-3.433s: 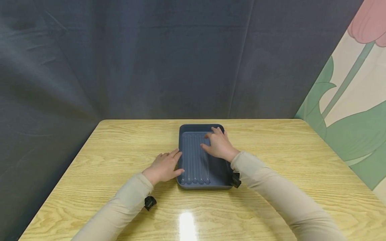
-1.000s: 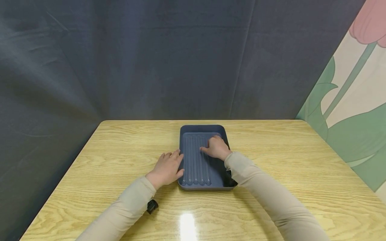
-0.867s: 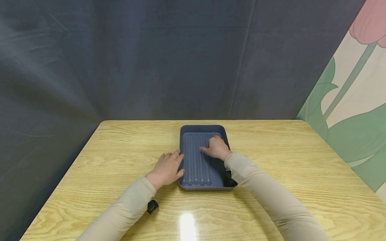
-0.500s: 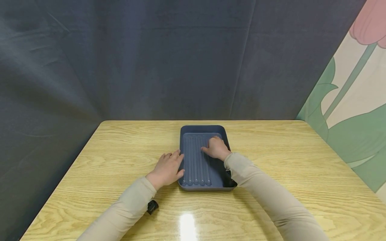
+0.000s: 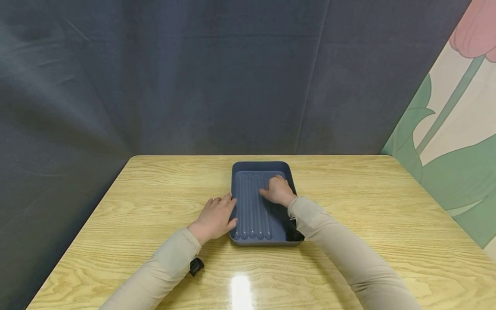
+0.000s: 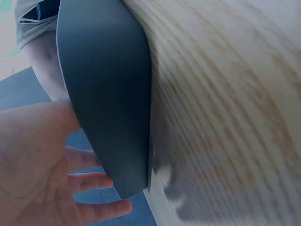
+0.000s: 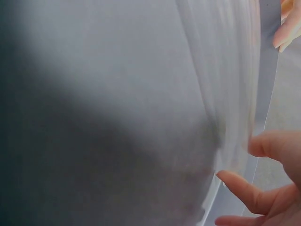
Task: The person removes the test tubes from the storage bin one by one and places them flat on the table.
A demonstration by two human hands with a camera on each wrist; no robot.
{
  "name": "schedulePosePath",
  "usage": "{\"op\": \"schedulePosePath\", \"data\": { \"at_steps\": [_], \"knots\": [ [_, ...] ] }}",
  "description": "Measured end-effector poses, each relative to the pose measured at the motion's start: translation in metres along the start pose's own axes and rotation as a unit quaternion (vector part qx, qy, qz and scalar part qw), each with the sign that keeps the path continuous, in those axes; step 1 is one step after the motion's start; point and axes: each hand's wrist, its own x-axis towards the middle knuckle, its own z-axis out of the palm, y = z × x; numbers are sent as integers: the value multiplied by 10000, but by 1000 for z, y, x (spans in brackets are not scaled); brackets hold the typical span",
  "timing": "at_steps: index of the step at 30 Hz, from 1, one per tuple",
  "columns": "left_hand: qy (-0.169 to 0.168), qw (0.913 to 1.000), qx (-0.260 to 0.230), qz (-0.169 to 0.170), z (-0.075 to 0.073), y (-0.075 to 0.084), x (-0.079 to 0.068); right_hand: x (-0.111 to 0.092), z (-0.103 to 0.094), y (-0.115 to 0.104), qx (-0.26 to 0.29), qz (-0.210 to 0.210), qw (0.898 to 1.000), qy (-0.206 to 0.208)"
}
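A dark blue shallow tray (image 5: 284, 234) lies on the table, its long side pointing away from me. Several clear test tubes (image 5: 252, 215) rest in it side by side, rounded ends toward me. My left hand (image 5: 215, 217) steadies the tray's left wall with extended fingers; in the left wrist view the fingertips (image 6: 101, 181) cross its rim. Inside the tray, my right hand (image 5: 278, 190) bends its fingers at the far part of the rightmost tube. In the right wrist view, the thumb (image 7: 268, 143) and index finger sit at that clear tube, which is blurred there.
The wooden table (image 5: 162, 181) extends to both sides of the tray. A dark cloth (image 5: 217, 77) hangs behind it, and a painted flower wall (image 5: 457, 172) stands at right. A small black wrist camera (image 5: 195, 266) is under the left cuff.
Since the oldest frame, my right hand has lowered into the tray and its spread fingers have curled at the rightmost tube. Over the last second both hands stay nearly still.
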Motion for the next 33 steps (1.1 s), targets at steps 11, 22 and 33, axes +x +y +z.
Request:
{"op": "schedulePosePath", "data": {
  "at_steps": [11, 22, 33],
  "knots": [
    [-58, 10000, -11, -8, 2, -1, 0, 1, 2, 1, 180, 272, 9995, -21],
    [-68, 10000, -14, -2, 2, -1, 0, 2, -6, -3, 208, 241, 9994, 104],
    [-117, 9999, 5, 43, 0, -1, 0, 3, -13, -5, 223, 24, 9992, 325]
  ]
}}
